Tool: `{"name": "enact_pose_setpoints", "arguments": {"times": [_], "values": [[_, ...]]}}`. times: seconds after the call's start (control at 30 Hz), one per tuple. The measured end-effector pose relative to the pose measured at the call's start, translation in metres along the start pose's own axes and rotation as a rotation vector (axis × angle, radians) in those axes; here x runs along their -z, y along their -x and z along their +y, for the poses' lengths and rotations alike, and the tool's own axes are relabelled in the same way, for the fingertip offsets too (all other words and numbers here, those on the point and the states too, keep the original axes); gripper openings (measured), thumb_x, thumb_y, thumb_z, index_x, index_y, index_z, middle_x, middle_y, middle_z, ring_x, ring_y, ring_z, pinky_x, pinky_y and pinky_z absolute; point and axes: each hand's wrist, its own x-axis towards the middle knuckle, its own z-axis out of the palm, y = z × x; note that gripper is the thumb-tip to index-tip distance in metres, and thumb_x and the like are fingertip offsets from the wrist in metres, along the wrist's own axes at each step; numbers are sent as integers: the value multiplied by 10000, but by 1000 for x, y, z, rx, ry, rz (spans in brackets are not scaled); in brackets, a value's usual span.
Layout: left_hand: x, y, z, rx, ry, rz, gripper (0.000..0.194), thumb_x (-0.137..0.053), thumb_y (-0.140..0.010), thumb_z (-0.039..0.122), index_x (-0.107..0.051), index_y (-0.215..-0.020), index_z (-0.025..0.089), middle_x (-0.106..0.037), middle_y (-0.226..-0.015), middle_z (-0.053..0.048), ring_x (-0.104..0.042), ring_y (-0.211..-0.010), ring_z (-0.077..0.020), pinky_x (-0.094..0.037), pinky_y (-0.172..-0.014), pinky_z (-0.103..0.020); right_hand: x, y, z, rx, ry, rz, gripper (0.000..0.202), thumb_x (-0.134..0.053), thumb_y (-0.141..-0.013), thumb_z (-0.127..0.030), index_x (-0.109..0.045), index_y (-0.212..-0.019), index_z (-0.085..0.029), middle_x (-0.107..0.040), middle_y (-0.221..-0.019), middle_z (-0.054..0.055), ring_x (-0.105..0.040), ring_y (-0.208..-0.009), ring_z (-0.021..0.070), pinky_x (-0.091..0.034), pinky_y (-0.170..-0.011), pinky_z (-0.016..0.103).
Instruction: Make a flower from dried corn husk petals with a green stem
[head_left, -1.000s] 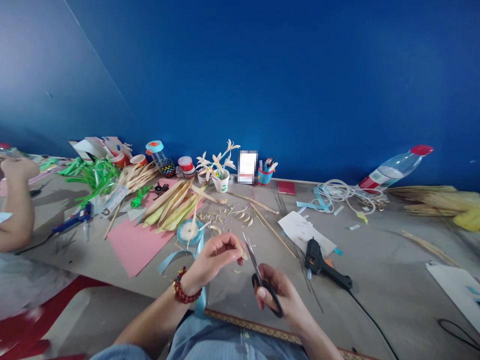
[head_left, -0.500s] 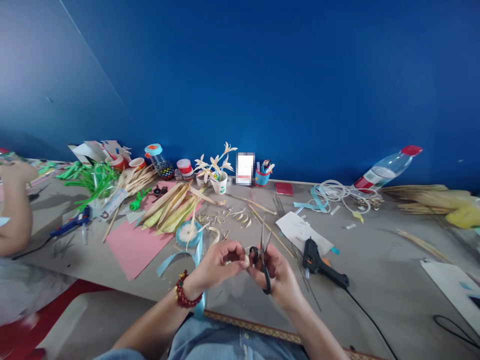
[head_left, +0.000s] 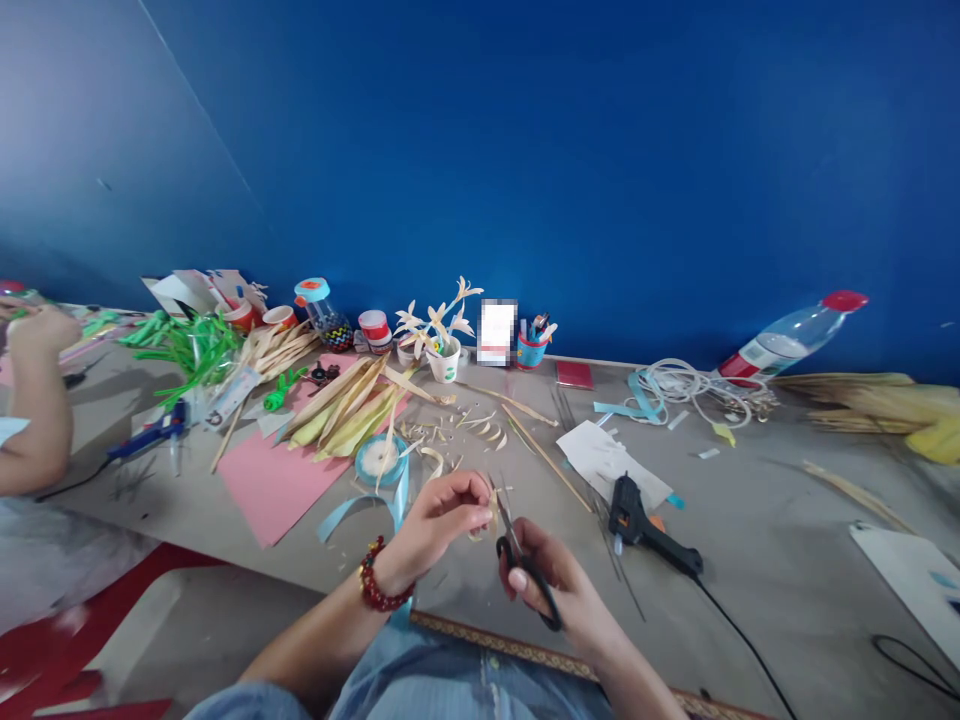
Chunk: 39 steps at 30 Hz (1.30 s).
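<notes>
A blue wall (head_left: 525, 180) rises behind a grey counter (head_left: 780, 570) crowded with craft materials. At the left edge, another person's forearm (head_left: 41, 410) is bent upward. Pink paper (head_left: 277, 485) lies flat left of centre, partly beneath a sheaf of dried husks (head_left: 341, 415) in cream and yellowish green. Toward the right, a clear bottle (head_left: 784, 340) with a red cap leans near the wall. The wearer's two hands are over the near middle of the counter. The right hand (head_left: 559, 580) grips black-handled scissors (head_left: 516, 548), their blades slightly parted and pointing away. The left hand (head_left: 442, 515), below a red bead bracelet (head_left: 380, 577), pinches a small pale strip (head_left: 494, 510) between thumb and fingers. This strip is right at the blades; whether it sits between them cannot be told. A black glue gun (head_left: 649, 525) rests to the right of the right hand. Beyond the left hand are a spool of blue ribbon (head_left: 381, 457), a white cup (head_left: 445, 362) holding pale flowers (head_left: 439, 320), and curled scraps (head_left: 491, 432).
</notes>
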Motion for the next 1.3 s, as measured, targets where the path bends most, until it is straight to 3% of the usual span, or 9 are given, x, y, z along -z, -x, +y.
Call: {"name": "enact_pose_setpoints", "arguments": {"times": [0.57,1.3], "values": [[-1,-1,5,-6,-157,-15,156,-602,-809,259,-544,-697,166,-502,-687,5,-445,-631,-120,-377,-604,-236,-4,0,-1,-67,-12,20,590,-714,-666,-722,-423,-721,-211,-442,-588,-63,-418,-520,88,-345,-504,204],[6,-2,-1,-13,-127,-68,137,-615,-816,226,-557,-711,158,-526,-712,3,-459,-637,-109,-378,-602,-224,2,-2,9,-66,-30,-16,610,-737,-633,-725,-419,-710,-211,-450,-545,-78,-381,-459,63,-272,-452,191]]}}
